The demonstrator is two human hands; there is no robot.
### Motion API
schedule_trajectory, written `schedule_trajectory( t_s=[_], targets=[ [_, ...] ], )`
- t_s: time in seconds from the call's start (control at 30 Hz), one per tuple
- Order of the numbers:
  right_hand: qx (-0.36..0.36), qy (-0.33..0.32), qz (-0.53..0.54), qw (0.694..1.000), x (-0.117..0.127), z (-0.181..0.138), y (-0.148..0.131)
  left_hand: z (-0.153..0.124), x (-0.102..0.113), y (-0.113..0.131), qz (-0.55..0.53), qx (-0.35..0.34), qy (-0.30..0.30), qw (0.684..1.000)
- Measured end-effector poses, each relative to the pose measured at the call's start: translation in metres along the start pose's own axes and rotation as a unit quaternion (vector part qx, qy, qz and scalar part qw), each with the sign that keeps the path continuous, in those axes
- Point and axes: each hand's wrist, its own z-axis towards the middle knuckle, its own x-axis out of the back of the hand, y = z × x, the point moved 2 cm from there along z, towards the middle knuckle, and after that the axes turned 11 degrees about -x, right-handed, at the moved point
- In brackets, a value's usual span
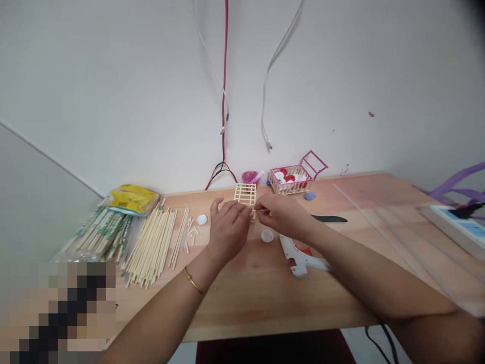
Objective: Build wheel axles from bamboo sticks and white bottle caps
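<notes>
Over the middle of the wooden table (265,298), my left hand (227,227) and my right hand (282,215) meet at a small ladder-like frame of pale sticks (245,194). The left hand's fingers curl round the frame's lower edge and hold it upright. My right hand pinches a short thin stick (258,210) against the frame's lower right corner. A gold bangle sits on my left wrist.
Loose wooden sticks (153,242) and wrapped chopsticks (94,235) lie at left, with a yellow packet (132,198). A white glue gun (299,255), white caps (267,235), a dark green tool (329,219), a pink basket of caps (291,181) and a power strip (454,225) lie around. Cables hang down the wall.
</notes>
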Motion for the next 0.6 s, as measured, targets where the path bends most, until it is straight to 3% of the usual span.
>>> schedule_trajectory(
  t_s=[0.2, 0.3, 0.37, 0.5, 0.6],
  targets=[
    [0.012, -0.035, 0.022, 0.999, -0.002, -0.005, -0.012, 0.001, 0.0, 0.005, -0.022, 0.01, -0.054, 0.998],
    [0.026, -0.026, 0.032, 0.999, 0.015, -0.006, -0.017, 0.001, 0.005, 0.005, -0.053, 0.036, -0.077, 0.995],
    [0.042, 0.034, 0.041, 0.998, 0.036, -0.01, -0.021, 0.001, 0.009, 0.006, -0.073, 0.062, -0.073, 0.993],
    [0.005, 0.227, 0.07, 0.971, 0.083, -0.026, -0.023, 0.0, 0.009, 0.009, -0.114, 0.132, -0.051, 0.983],
    [-0.008, 0.246, 0.057, 0.968, 0.099, -0.033, -0.02, -0.003, 0.003, 0.01, -0.166, 0.194, -0.027, 0.967]
  ],
)
